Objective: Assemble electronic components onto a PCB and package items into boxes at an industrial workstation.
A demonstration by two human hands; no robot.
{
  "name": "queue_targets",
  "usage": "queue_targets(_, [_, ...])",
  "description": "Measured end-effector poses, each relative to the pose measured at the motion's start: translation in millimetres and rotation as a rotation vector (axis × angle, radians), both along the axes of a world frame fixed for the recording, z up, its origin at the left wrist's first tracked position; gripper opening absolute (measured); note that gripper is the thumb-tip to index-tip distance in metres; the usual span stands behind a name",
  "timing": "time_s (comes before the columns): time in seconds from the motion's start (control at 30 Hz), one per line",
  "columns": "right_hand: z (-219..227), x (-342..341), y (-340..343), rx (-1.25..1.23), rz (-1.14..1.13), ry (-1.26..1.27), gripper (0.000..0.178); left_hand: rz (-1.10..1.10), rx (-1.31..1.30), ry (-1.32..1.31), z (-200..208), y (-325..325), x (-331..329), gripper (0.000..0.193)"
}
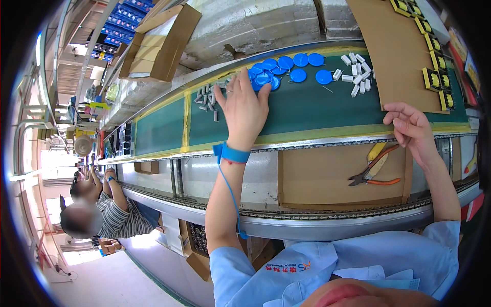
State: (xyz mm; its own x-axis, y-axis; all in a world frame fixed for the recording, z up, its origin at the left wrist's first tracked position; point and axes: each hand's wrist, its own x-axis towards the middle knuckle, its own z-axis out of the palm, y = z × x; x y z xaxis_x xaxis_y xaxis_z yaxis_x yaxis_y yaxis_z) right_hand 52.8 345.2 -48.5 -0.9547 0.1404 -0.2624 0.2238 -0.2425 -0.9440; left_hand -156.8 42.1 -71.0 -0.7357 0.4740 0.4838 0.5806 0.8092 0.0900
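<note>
So my left hand (244, 105) is spread flat over the blue discs (286, 69) at the mat's (307, 107) far edge, nothing picked yet, right hand (411, 130) loosely curled, pinching nothing I can see.

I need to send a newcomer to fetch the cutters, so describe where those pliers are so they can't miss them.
Start at the long green mat on the bench. Just below its near edge sits a shallow brown cardboard tray, under the person's right hand. The pliers lie at the tray's right end: dark jaws, orange handles, the only hand tool there, unlike the blue discs and white blocks on the mat.
</note>
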Motion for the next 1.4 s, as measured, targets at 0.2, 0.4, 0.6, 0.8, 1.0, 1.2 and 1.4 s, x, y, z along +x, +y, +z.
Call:
queue_targets(0.2, [-0.9, -1.1, 0.8, 0.026, -0.006, -0.02, 0.031, -0.055, -0.016, -0.053, -4.6, 5.1, 11.3, 0.059])
queue_targets(0.4, [-2.0, 0.7, 2.2, 0.047, 0.01, -0.009, 0.028, -0.153, 0.022, -0.13, 1.2, 11.1, 23.6, 0.061])
queue_targets(0.6, [-1.9, 0.9, 0.7, 0.063, 0.017, -0.001, 0.027, 0.02, -0.041, 0.02, -11.4, 6.7, 5.8, 0.061])
queue_targets(0.8, [-2.3, 0.8, 0.2, 0.079, 0.018, -0.001, 0.025, -0.067, 0.002, -0.071, 0.6, 12.6, 12.4, 0.061])
queue_targets(1.0, [-2.2, 1.0, -0.6, 0.062, 0.021, -0.001, 0.024, -0.277, 0.153, -0.001, 19.5, 21.0, 15.3, 0.049])
queue_targets(1.2, [-2.7, 1.5, -2.4, 0.076, 0.028, -0.009, 0.021, 0.028, -0.082, 0.07, -7.1, 13.9, -13.0, 0.05])
queue_targets(1.4, [-3.9, 2.5, 0.1, 0.081, 0.022, -0.012, 0.017, -0.2, -0.021, 0.007, 9.8, 36.5, 16.3, 0.038])
